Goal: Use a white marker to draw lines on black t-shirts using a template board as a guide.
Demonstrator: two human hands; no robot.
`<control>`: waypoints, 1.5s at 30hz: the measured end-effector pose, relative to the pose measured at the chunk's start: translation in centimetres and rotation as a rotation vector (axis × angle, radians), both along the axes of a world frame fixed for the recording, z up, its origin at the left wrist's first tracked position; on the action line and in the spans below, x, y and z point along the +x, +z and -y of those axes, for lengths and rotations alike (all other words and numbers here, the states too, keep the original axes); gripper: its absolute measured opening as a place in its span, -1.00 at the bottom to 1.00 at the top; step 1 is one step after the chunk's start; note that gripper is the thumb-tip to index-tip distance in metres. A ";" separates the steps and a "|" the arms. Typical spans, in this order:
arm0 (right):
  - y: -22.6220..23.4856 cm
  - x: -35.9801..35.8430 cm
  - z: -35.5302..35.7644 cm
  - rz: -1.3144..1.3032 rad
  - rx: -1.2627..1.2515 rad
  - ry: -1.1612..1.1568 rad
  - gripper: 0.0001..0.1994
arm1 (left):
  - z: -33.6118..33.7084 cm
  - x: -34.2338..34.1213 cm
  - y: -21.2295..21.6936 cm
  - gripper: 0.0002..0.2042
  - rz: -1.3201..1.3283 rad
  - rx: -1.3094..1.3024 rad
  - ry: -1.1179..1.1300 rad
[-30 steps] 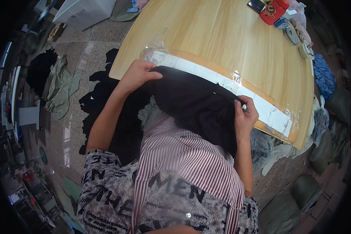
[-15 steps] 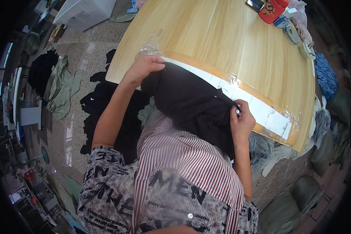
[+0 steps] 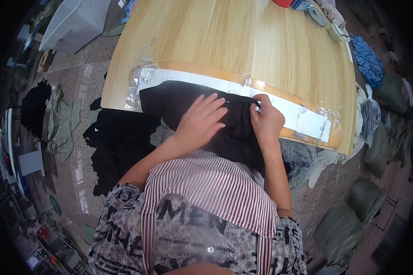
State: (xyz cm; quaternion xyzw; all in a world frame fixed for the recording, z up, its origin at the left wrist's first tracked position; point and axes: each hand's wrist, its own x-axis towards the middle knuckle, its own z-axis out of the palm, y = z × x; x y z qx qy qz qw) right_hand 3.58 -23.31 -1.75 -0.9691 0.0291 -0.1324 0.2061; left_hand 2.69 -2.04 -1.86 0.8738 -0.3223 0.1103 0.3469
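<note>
A piece of black cloth [image 3: 165, 103] lies over the table's near edge and hangs down toward my lap. My left hand [image 3: 202, 119] rests flat on top of it, fingers outstretched. At the cloth's right end, my right hand [image 3: 267, 117] is closed, pinching the upper edge. A small white stick-like piece [image 3: 258, 109] shows between its fingers; what kind it is I cannot make out. Beyond the cloth, a white paper strip [image 3: 302, 120] marked with lines is fixed to the wooden table [image 3: 192, 36] with brown and clear tape.
A white plastic bin [image 3: 75, 25] stands at the far left. Black cloth pieces [image 3: 119, 146] are heaped left of me. A tape roll [image 3: 316, 17] and a round white container [image 3: 338, 32] sit at the far right, beside blue cloth [image 3: 367, 59]. Green sacks [image 3: 344, 229] lie at lower right.
My left hand has let go of the cloth's upper left corner and moved right onto its middle, fingers spread. My right hand keeps its pinch. The view has shifted.
</note>
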 end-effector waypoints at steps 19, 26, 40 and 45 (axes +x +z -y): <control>1.0 1.8 -4.7 -0.108 1.032 0.130 -0.77 | 1.2 -0.2 -0.8 -0.40 -0.070 0.189 -0.003; -0.6 2.2 -5.4 -0.058 0.719 0.206 -0.82 | 1.4 -0.5 -1.6 -0.39 -0.030 0.199 0.019; 0.1 5.0 -9.2 -0.126 0.956 0.387 -0.83 | 1.5 -0.6 -2.5 -0.51 -0.051 0.100 0.023; 1.1 5.4 -10.0 -0.222 0.554 0.387 -0.84 | 1.1 -0.4 -2.9 -0.51 -0.013 0.082 0.026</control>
